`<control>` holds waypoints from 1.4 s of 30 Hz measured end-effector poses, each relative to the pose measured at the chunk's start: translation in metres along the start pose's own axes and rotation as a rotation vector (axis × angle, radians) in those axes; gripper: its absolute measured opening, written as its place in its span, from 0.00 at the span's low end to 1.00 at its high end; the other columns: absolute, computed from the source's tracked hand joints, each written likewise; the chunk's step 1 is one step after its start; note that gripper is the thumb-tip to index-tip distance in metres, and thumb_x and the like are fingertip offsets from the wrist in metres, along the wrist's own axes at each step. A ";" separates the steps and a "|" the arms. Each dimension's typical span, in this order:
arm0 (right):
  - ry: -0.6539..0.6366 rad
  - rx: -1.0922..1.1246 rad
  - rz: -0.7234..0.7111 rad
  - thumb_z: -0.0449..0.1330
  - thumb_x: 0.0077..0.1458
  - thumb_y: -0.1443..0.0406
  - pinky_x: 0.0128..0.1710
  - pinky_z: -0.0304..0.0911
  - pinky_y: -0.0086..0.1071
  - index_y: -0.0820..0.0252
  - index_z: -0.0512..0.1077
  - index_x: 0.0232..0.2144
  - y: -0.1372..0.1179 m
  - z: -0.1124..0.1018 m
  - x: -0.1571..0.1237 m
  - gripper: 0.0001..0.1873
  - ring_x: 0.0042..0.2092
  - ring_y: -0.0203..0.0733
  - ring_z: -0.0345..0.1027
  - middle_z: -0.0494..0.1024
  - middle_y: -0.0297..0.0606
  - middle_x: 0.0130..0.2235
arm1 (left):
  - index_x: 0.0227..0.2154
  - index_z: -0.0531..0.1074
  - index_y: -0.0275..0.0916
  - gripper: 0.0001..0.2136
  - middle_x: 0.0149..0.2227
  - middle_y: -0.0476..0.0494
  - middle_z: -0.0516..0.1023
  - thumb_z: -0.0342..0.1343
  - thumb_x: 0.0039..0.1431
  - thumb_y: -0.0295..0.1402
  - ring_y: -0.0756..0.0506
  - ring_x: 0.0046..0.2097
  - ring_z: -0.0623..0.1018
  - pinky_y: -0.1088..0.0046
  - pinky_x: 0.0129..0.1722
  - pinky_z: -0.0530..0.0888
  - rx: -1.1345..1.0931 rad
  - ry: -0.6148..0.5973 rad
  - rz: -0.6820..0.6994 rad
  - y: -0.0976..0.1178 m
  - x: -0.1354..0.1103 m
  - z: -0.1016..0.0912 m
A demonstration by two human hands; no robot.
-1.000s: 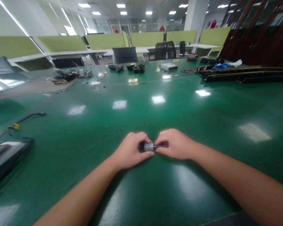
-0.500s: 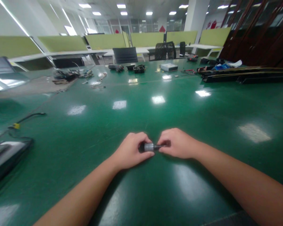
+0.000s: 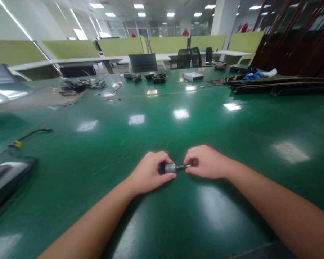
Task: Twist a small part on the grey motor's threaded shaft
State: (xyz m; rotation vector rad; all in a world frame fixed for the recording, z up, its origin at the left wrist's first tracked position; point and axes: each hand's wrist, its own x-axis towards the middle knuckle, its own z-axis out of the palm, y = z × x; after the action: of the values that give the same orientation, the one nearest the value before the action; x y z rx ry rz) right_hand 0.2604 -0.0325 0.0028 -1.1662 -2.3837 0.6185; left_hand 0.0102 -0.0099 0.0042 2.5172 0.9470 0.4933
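Note:
Low over the green table (image 3: 151, 223), both my hands meet around one small part. My left hand (image 3: 150, 172) is curled round a short silver cylinder (image 3: 170, 168), with its dark back end hidden in the fist. A thin dark shaft (image 3: 183, 167) sticks out of the cylinder to the right. My right hand (image 3: 205, 162) pinches the far end of that shaft with closed fingers. The hands are a few centimetres apart, joined only by the part.
A dark flat device with cables (image 3: 5, 176) lies at the left edge. Long black rails (image 3: 280, 86) run along the far right. Tools, a white box (image 3: 193, 76) and loose wires (image 3: 81, 85) are scattered at the far side, with office chairs (image 3: 143, 63) and green partitions beyond.
My right hand has slid a little to the right along the shaft, so more of the dark shaft shows between the hands. My left hand has stayed put.

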 end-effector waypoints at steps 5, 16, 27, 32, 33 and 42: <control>-0.034 0.007 0.020 0.67 0.52 0.68 0.33 0.61 0.28 0.60 0.79 0.33 0.003 -0.005 -0.002 0.03 0.33 0.35 0.69 0.78 0.34 0.32 | 0.34 0.74 0.40 0.09 0.32 0.50 0.78 0.66 0.54 0.37 0.47 0.33 0.75 0.71 0.36 0.66 -0.005 -0.009 -0.011 0.000 0.000 -0.001; -0.093 -0.012 0.099 0.67 0.50 0.68 0.33 0.61 0.29 0.59 0.81 0.33 0.010 -0.021 -0.008 0.05 0.33 0.37 0.69 0.79 0.35 0.32 | 0.33 0.74 0.40 0.10 0.32 0.50 0.78 0.67 0.53 0.38 0.47 0.33 0.75 0.71 0.35 0.67 -0.023 -0.008 -0.029 0.000 -0.003 -0.003; -0.087 0.030 0.096 0.67 0.51 0.68 0.33 0.62 0.28 0.59 0.80 0.32 0.006 -0.018 -0.007 0.04 0.33 0.35 0.70 0.79 0.33 0.32 | 0.34 0.75 0.41 0.09 0.31 0.51 0.77 0.67 0.53 0.37 0.47 0.32 0.74 0.72 0.34 0.66 -0.020 0.001 -0.041 0.004 -0.001 -0.002; -0.083 0.040 0.105 0.67 0.52 0.67 0.33 0.63 0.28 0.60 0.80 0.34 0.008 -0.019 -0.009 0.05 0.33 0.36 0.70 0.79 0.34 0.33 | 0.34 0.74 0.40 0.09 0.31 0.51 0.76 0.67 0.53 0.37 0.48 0.32 0.73 0.71 0.35 0.65 -0.022 -0.002 -0.030 0.004 -0.002 -0.002; -0.080 0.044 0.107 0.67 0.52 0.67 0.33 0.63 0.28 0.60 0.80 0.34 0.009 -0.018 -0.009 0.05 0.33 0.36 0.70 0.79 0.34 0.33 | 0.34 0.74 0.40 0.09 0.31 0.52 0.76 0.67 0.53 0.37 0.48 0.32 0.73 0.71 0.34 0.65 -0.022 -0.003 -0.028 0.004 -0.002 -0.002; 0.013 0.038 -0.012 0.66 0.56 0.66 0.37 0.60 0.30 0.61 0.80 0.36 -0.011 0.016 0.009 0.05 0.35 0.37 0.69 0.78 0.36 0.34 | 0.36 0.73 0.40 0.11 0.35 0.50 0.78 0.67 0.54 0.37 0.46 0.37 0.76 0.68 0.40 0.66 0.009 -0.002 -0.003 0.000 -0.002 0.003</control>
State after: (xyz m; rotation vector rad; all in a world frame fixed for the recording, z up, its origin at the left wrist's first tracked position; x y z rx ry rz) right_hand 0.2398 -0.0350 -0.0027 -1.1360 -2.3561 0.6473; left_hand 0.0098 -0.0118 0.0013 2.5240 0.9540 0.4870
